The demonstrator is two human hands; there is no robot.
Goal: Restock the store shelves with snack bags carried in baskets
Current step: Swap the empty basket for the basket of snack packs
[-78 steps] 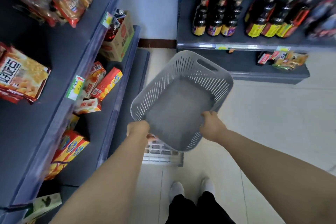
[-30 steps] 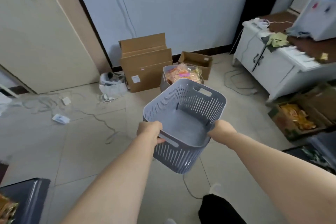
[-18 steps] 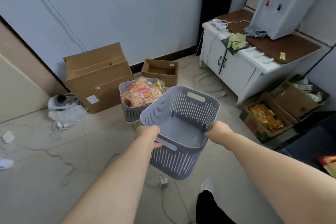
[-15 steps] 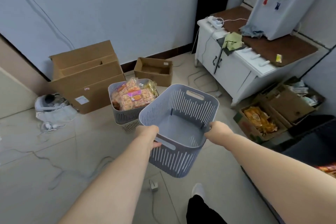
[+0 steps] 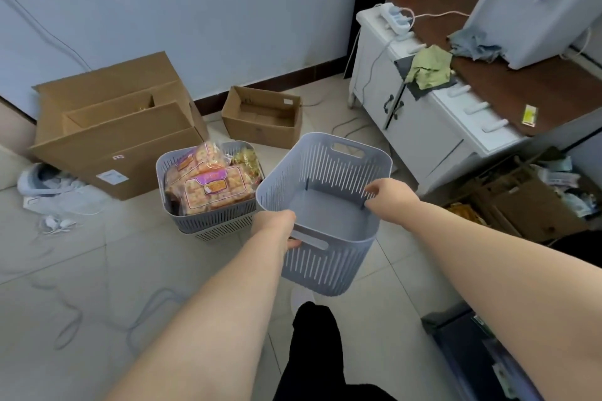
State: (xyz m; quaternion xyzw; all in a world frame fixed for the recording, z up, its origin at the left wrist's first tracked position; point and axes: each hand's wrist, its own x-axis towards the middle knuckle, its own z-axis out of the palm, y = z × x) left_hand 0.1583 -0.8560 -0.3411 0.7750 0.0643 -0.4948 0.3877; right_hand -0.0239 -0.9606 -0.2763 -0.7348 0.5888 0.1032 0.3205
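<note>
The empty grey basket (image 5: pixel 321 267) hangs in the air. The left hand (image 5: pixel 276 227) curls round its near rim at the handle slot and the right hand (image 5: pixel 389 195) grips the right rim. Its left edge sits just beside the full basket (image 5: pixel 211 221) of snack bags (image 5: pixel 211 187) on the tiled floor (image 5: pixel 97 270) — bare tile lies to the left, and the white cabinet (image 5: pixel 413 130) stands to the right.

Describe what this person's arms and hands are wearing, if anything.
The left arm and right arm are bare to the frame's edge; no sleeve shows. The left hand and right hand wear no gloves; no watch, band or ring is visible.
</note>
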